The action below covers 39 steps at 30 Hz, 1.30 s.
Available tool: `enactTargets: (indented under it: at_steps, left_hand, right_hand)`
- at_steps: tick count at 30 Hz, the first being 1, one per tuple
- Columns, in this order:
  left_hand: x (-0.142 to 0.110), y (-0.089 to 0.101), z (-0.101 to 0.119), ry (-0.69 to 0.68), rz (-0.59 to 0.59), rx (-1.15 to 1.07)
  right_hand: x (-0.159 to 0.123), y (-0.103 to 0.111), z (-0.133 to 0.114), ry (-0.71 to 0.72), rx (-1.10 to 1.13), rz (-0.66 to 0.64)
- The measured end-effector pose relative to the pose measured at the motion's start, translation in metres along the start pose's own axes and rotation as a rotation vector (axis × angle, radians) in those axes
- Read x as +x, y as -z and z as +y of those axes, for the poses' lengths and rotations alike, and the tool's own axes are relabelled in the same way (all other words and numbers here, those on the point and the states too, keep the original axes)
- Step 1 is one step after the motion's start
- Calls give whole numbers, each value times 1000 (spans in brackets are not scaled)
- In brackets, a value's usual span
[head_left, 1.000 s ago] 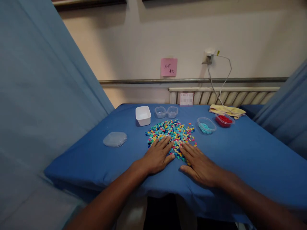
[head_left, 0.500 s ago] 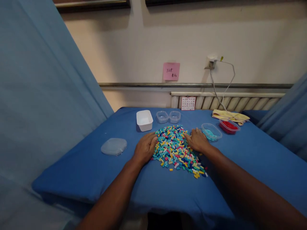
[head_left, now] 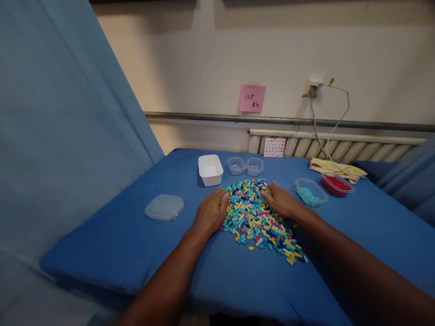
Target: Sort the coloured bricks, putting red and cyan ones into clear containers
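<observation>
A heap of small plastic building bricks [head_left: 253,215] in turquoise, yellow, pink, white and dark blue lies on the blue sheet [head_left: 231,276]. Against its left side rests my left hand [head_left: 212,209], fingers stretched forward and the palm turned to the bricks. My right hand [head_left: 280,201] lies along the upper right side of the heap, fingers extended and thumb apart, touching the bricks. Neither hand grasps anything. Just right of my right hand stands a clear tub [head_left: 322,198] with turquoise bricks in it.
Behind the heap stand a white tub [head_left: 213,179] and two clear tubs [head_left: 236,166]. Clear lids [head_left: 165,207] lie at the left. A tub of red pieces [head_left: 336,184] sits at the right before a yellow cloth [head_left: 340,168]. A curtain [head_left: 84,149] hangs on the left.
My right hand has moved slightly left along the heap, farther from the tub of turquoise bricks. The left hand stays against the heap. The whole view has shifted and tilted a little.
</observation>
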<state>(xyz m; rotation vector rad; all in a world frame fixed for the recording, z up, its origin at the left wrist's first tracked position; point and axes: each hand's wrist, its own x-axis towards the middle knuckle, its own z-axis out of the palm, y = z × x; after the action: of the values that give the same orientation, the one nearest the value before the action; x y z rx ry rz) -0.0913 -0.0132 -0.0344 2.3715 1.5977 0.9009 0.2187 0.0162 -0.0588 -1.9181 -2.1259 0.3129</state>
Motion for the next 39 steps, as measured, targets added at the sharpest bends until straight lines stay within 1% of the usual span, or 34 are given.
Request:
enactTargets:
  at_steps: [2, 5, 8, 11, 15, 18, 20, 22, 24, 27, 29, 32, 34, 36, 39]
  left_hand:
    - [0, 0, 2, 4, -12, 9]
    - [0, -2, 4, 11, -51, 52]
    - [0, -5, 5, -9, -151, 120]
    - [0, -7, 4, -21, -247, 178]
    - [5, -11, 0, -18, -303, 168]
    - [19, -17, 2, 2, -344, 135]
    - [30, -22, 9, -12, -369, 113]
    - [37, -25, 20, -33, -409, 110]
    - [39, -26, 32, -50, -438, 138]
    - [28, -23, 46, -134, -473, 195]
    - [16, -17, 49, -199, -502, 212]
    - [-1, -6, 47, -225, -536, 216]
    - [-9, 2, 44, -229, -554, 218]
    - [-13, 6, 41, -227, -540, 228]
    - [-12, 4, 39, -190, -508, 242]
  right_hand:
    - [4, -2, -3, 45, 5, -3]
    - [20, 0, -5, 71, 6, -8]
    - [38, 2, -10, 141, 10, -43]
    - [42, 1, -20, 268, 18, -98]
    - [24, 1, -35, 368, 16, -129]
    - [9, 4, -39, 445, -14, -173]
    - [3, 6, -36, 465, -32, -195]
    - [-3, 9, -29, 434, -47, -193]
    - [-10, 12, -20, 410, -52, -192]
    - [-28, 14, -12, 435, -33, -169]
    - [-43, 16, -13, 478, -5, -149]
    - [-67, 18, -20, 548, 34, -168]
    - [-76, 20, -26, 562, 38, -185]
    - [-78, 23, -33, 561, 40, -178]
    - [-67, 23, -45, 582, 40, -171]
